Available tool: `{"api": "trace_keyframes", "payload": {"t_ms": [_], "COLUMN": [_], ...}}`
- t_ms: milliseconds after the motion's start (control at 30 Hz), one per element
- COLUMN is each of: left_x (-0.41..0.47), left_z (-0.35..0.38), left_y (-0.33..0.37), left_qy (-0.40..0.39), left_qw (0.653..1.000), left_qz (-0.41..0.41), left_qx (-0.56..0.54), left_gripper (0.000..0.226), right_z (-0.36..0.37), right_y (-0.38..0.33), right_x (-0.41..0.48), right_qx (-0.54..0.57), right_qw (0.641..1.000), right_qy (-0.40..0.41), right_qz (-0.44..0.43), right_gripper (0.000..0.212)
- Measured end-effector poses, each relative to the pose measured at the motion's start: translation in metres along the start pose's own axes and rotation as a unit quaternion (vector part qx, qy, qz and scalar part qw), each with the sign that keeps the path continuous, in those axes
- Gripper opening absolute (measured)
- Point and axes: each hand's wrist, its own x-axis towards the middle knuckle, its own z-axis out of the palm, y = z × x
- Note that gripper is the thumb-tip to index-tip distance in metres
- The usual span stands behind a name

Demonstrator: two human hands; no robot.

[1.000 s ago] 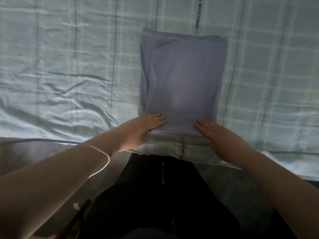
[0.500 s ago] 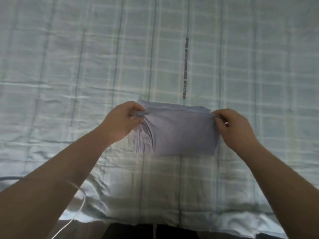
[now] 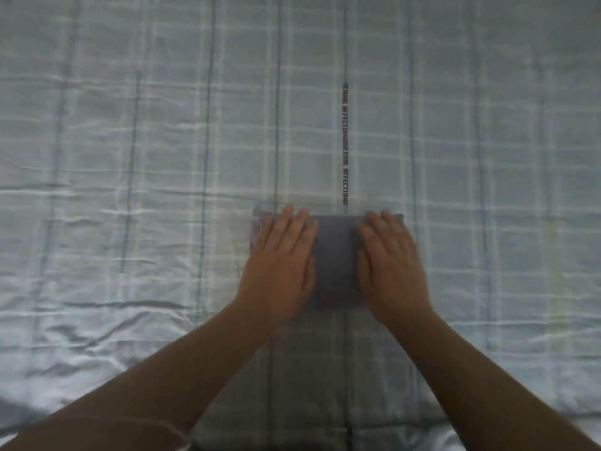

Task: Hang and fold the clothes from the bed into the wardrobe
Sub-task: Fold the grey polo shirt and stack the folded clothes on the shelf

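Both hands, L (image 3: 279, 265) & R (image 3: 392, 265), are lying flat, fingers straight, gripping nothing, pressing the folded lilac garment (image 3: 335, 255) into the checked bedsheet (image 3: 130, 157), prob. to set creases.

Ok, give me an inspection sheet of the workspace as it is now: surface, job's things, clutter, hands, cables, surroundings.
Surface: sheet, pale checked, creased mostly at the left; a strip of dark lettering runs down one stripe.
Job's things: garment, purple, folded into a small rectangle, lying flat on the sheet.
Clutter: nothing seen.
Hands: left hand and right hand lie flat on the garment, fingers straight, one on each side.
Cables: nothing seen.
Surroundings: the sheet fills the view; no wardrobe in view.
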Motion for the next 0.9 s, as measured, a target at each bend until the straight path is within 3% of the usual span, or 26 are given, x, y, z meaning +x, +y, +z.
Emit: {"api": "trace_keyframes", "payload": {"t_ms": [133, 367, 467, 533, 600, 633, 733, 900], "left_x": [-0.009, -0.010, -0.008, -0.011, -0.015, -0.018, -0.014, 0.005], "left_z": [0.026, 0.047, 0.037, 0.026, 0.018, 0.013, 0.007, 0.014], "left_y": [-0.001, -0.022, -0.017, -0.014, -0.012, -0.011, -0.003, 0.005], "left_qy": [-0.039, -0.039, -0.021, 0.044, 0.128, 0.135, 0.035, 0.000], "left_qw": [0.997, 0.998, 0.999, 0.991, 0.954, 0.928, 0.856, 0.830], "left_qz": [-0.046, -0.032, -0.044, -0.121, -0.252, -0.324, -0.488, -0.513], "left_qx": [0.054, 0.049, 0.012, -0.047, -0.098, -0.127, -0.167, -0.219], "left_gripper": [0.065, 0.064, 0.061, 0.059, 0.058, 0.059, 0.067, 0.062], "right_z": [0.022, 0.047, 0.035, 0.021, 0.010, 0.006, 0.006, 0.014], "right_y": [0.001, 0.017, 0.015, 0.016, 0.019, 0.019, 0.020, 0.017], "right_x": [-0.023, -0.022, -0.016, -0.014, -0.017, -0.019, -0.018, -0.009], "right_qx": [-0.085, -0.086, -0.013, 0.078, 0.117, 0.126, 0.140, 0.149], "right_qw": [0.988, 0.986, 0.991, 0.993, 0.980, 0.965, 0.913, 0.891], "right_qy": [-0.130, -0.144, -0.128, -0.061, 0.040, 0.066, 0.007, -0.048], "right_qz": [0.009, 0.014, 0.020, 0.062, 0.156, 0.218, 0.384, 0.427], "right_gripper": [0.059, 0.065, 0.061, 0.053, 0.043, 0.042, 0.051, 0.049]}}
